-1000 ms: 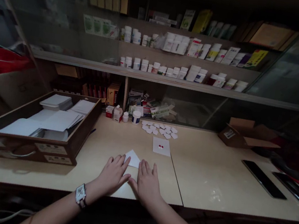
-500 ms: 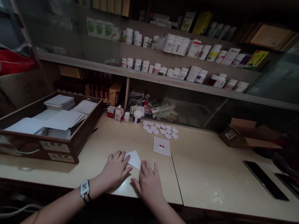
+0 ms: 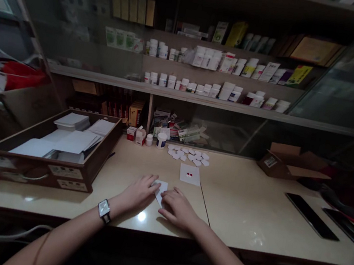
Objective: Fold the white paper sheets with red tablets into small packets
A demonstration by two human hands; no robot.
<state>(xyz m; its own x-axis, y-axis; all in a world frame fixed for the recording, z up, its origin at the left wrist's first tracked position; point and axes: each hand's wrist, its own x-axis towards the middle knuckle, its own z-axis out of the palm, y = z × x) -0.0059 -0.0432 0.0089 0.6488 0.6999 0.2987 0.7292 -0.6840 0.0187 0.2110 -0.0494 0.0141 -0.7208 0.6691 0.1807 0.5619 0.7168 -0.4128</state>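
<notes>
A small folded white paper (image 3: 162, 188) lies on the table between my hands. My left hand (image 3: 139, 191), with a watch on its wrist, grips the paper's left edge with thumb and fingers. At the right edge, the bent fingers of my right hand (image 3: 180, 209) hold the paper, and they partly cover it. Just beyond is a flat white paper square (image 3: 194, 181) bearing a few small red and white pills (image 3: 189, 175). Several small folded paper packets (image 3: 190, 154) lie in a loose group behind it.
On the left stands a wooden drawer (image 3: 87, 176) holding stacks of white paper. Small medicine boxes (image 3: 140, 136) and a white jar (image 3: 161, 141) line the back. A black phone (image 3: 313, 217) and an open cardboard box (image 3: 279, 164) are on the right. Shelves of bottles (image 3: 200, 89) rise behind.
The folded paper has turned and looks narrower between my hands. My right fingers, stretched out before, are now bent at its edge. My left hand has shifted slightly right.
</notes>
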